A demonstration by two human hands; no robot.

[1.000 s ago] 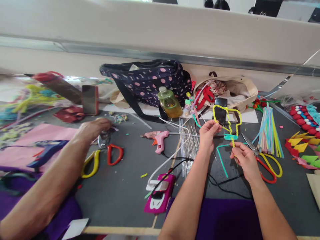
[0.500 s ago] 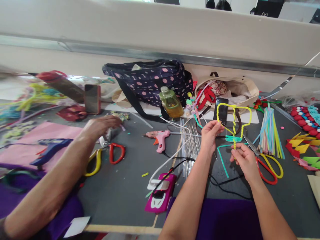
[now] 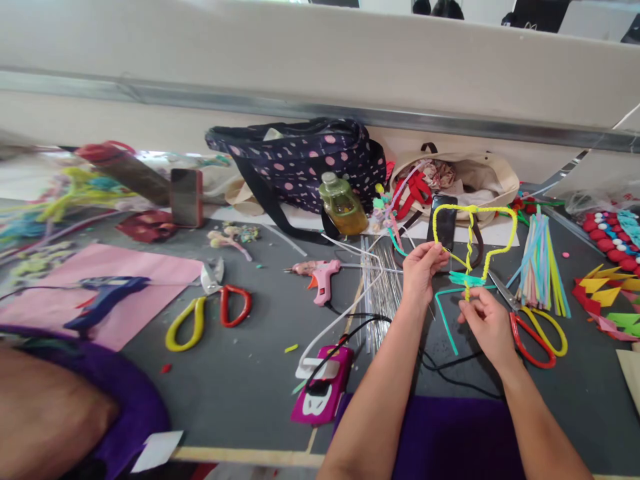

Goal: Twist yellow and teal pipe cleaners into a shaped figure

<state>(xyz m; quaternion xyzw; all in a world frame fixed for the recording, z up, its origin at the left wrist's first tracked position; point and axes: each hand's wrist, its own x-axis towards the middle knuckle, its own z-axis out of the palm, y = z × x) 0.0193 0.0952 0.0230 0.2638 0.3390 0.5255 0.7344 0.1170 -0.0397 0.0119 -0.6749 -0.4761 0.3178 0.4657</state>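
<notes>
Between my hands stands a yellow pipe-cleaner frame point(image 3: 471, 233), with two bent loops either side of a twisted middle stem. Teal pipe cleaner point(image 3: 467, 279) is wound around its lower part. My left hand point(image 3: 423, 270) pinches the left loop near its lower corner. Lower down, my right hand point(image 3: 486, 321) is closed on the stem below the teal winding. A bent teal pipe cleaner point(image 3: 445, 320) lies on the table under the frame. Scissors with red and yellow handles point(image 3: 537, 337) rest just right of my right hand.
A pink glue gun point(image 3: 325, 281), magenta power strip point(image 3: 323, 393) and black cables lie left of my arms. Pipe-cleaner bundle point(image 3: 543, 267), bottle point(image 3: 343, 207) and dark patterned bag point(image 3: 300, 167) stand behind. Another person's arm point(image 3: 50, 413) is at lower left, near other scissors point(image 3: 187, 327).
The frame's right loop has spread wider to the right; my hands have barely shifted. The other person's arm has drawn back to the lower left, uncovering scissors and a blue glue gun.
</notes>
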